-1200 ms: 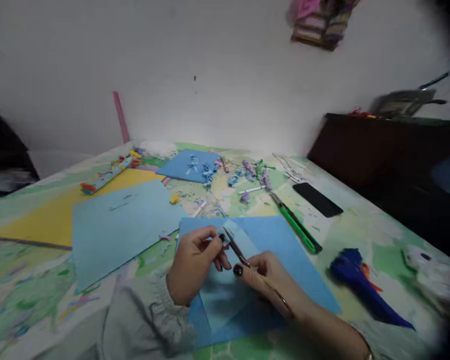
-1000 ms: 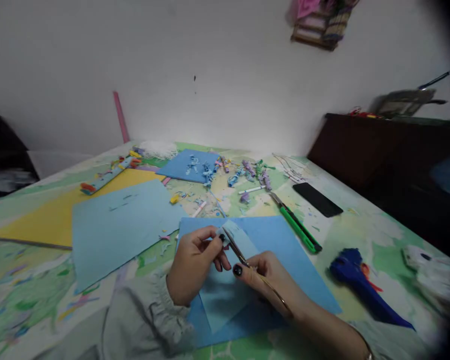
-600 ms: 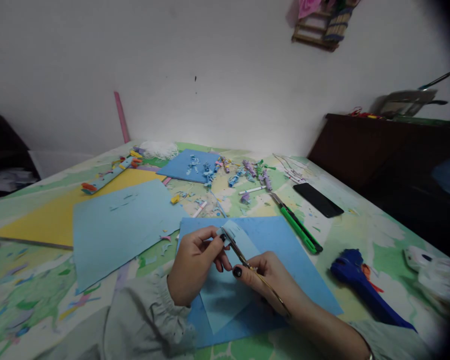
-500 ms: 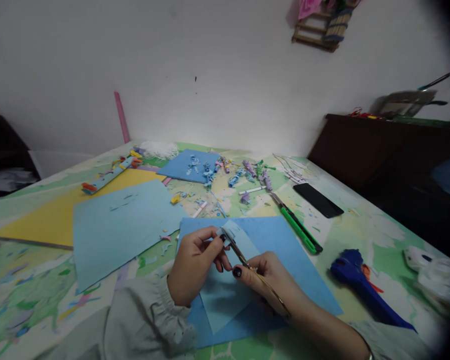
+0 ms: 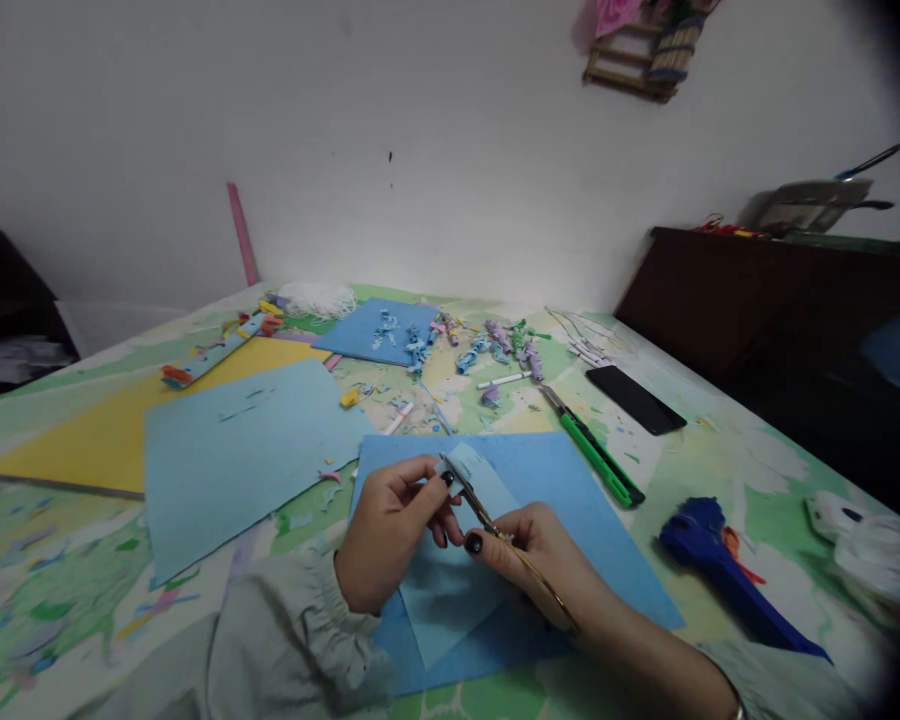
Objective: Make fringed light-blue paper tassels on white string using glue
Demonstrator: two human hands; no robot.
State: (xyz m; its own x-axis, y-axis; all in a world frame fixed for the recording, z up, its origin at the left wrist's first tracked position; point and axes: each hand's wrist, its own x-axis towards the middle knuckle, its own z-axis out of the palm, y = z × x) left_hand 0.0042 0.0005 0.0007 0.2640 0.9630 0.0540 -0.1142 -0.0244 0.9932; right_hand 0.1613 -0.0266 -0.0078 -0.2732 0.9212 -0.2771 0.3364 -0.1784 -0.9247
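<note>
My left hand [image 5: 386,530] pinches the top edge of a pale blue paper piece [image 5: 450,580] between thumb and fingers. My right hand [image 5: 540,560] grips small gold-handled scissors [image 5: 487,520], their blades pointing up-left into the paper right by my left fingertips. Both hands hover over a darker blue sheet [image 5: 570,500] lying on the table in front of me.
A light blue sheet [image 5: 240,450] overlaps a yellow sheet [image 5: 90,430] at left. A green utility knife [image 5: 592,450], a black phone [image 5: 634,398] and a blue glue gun [image 5: 727,575] lie at right. Paper scraps and curls [image 5: 465,350] litter the far side. A dark cabinet [image 5: 757,300] stands at right.
Hands and scissors stay almost in place; the scissor tips have crept slightly along the pale blue paper's top edge. The view has shifted a little.
</note>
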